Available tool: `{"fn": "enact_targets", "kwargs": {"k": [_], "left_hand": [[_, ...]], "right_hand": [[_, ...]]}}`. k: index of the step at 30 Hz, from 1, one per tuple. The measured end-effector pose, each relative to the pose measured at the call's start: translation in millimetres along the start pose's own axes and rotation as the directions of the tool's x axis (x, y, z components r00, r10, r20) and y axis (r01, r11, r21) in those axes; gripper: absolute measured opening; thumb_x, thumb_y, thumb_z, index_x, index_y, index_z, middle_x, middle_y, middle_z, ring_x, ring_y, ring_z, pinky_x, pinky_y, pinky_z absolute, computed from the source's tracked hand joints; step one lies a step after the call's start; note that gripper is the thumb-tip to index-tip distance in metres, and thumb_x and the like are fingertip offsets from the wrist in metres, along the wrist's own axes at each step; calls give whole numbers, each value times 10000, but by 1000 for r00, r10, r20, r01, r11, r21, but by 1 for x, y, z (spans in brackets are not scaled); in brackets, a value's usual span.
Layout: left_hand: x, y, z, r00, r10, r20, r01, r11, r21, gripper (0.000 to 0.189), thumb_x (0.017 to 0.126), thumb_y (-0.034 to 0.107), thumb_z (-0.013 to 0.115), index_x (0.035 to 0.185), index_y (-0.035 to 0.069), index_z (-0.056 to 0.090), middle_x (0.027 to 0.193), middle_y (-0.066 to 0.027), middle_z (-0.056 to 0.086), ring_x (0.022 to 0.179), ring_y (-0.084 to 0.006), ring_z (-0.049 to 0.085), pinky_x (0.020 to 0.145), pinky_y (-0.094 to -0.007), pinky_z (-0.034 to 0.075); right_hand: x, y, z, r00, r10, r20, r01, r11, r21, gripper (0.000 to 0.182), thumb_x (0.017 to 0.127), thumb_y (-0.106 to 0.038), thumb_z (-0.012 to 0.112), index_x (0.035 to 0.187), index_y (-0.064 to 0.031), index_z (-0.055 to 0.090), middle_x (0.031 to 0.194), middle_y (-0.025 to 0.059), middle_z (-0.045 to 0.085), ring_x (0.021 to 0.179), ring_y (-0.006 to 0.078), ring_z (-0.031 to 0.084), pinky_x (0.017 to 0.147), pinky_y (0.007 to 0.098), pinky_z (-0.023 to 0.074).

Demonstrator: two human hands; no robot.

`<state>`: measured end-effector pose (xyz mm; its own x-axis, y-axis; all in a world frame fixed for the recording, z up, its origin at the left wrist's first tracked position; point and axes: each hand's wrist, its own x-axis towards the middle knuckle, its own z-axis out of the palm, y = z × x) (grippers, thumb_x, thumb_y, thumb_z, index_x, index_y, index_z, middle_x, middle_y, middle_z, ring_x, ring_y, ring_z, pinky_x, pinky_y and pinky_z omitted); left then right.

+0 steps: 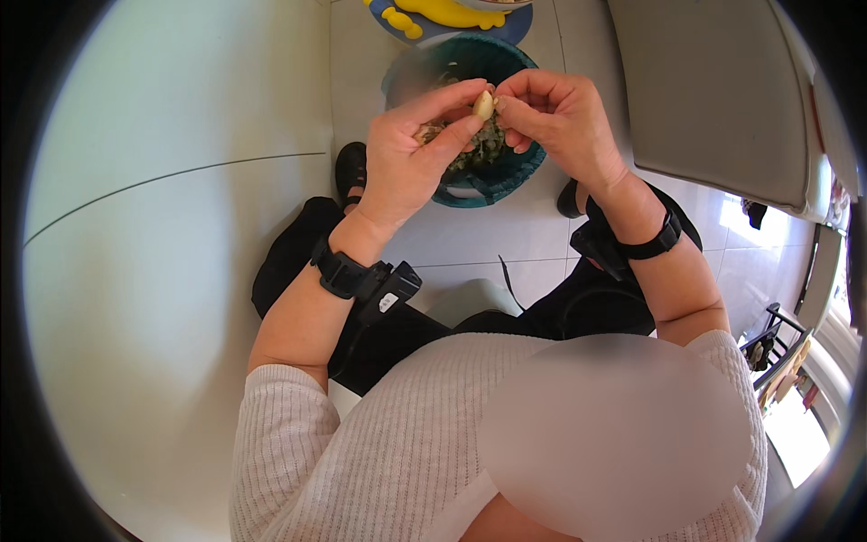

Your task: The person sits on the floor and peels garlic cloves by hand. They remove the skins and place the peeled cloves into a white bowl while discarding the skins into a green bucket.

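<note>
Between the thumb and fingers of my left hand (420, 149) is a pale, peeled-looking garlic clove (483, 106). A brownish piece, perhaps more garlic, rests in the palm of the same hand (428, 132). My right hand (559, 115) is pinched right beside the clove, with a tiny pale bit at its thumb and fingertip. Both hands are over a green bin (467, 196) with a dark green liner. Scraps of pale skins and green matter (484, 146) lie inside it, partly hidden by my hands.
Beyond the bin, a blue and yellow stool or mat (440, 20) bears part of a bowl (493, 4). A large pale panel (169, 203) stands at the left, and a grey padded seat or panel (704, 101) at the right. A dark rack (779, 339) is at the far right.
</note>
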<state>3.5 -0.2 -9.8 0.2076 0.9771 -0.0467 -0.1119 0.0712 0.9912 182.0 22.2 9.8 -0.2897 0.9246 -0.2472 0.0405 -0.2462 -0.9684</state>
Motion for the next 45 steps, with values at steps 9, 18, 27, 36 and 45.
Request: {"fn": "enact_targets", "kwargs": {"k": [9,18,27,36,45], "left_hand": [[2,2,-2,995,-96,30,101,965,-243,275,853,32,613,1126,14,580,999,-67,655,873,-109,616,724,-222,505],[3,-4,-4,997,68,-45,-70,996,-50,282,788,-18,663,1060,17,596,987,-52,655,864,-107,611,748,-222,494],[3,0,-2,976,198,-91,-177,965,195,179,758,-9,686,925,32,634,892,-17,665,776,-90,601,723,-214,481],[1,6,-2,978,203,-56,-175,934,312,184,767,-28,684,938,24,639,949,-42,667,847,-86,602,775,-209,476],[-1,9,-2,978,207,-19,-193,938,289,195,768,-30,687,950,19,640,939,-32,665,850,-81,599,765,-206,477]], "right_hand": [[-1,6,3,999,-45,-15,45,999,-2,85,831,-86,604,821,-3,598,660,-4,571,558,44,523,503,188,442],[1,4,-3,993,-121,-13,121,992,-22,58,829,-58,564,815,-7,588,722,24,609,626,66,587,569,192,481],[-1,-6,-1,1000,3,16,-3,1000,-17,143,809,-84,618,879,36,652,735,56,639,649,85,615,603,208,520],[0,-6,-1,998,33,56,-35,999,26,193,822,-127,658,900,50,650,765,75,660,658,91,624,609,206,530],[-1,-12,0,996,54,71,-55,998,16,186,843,-129,628,903,46,652,770,76,657,671,101,627,628,217,537]]}}
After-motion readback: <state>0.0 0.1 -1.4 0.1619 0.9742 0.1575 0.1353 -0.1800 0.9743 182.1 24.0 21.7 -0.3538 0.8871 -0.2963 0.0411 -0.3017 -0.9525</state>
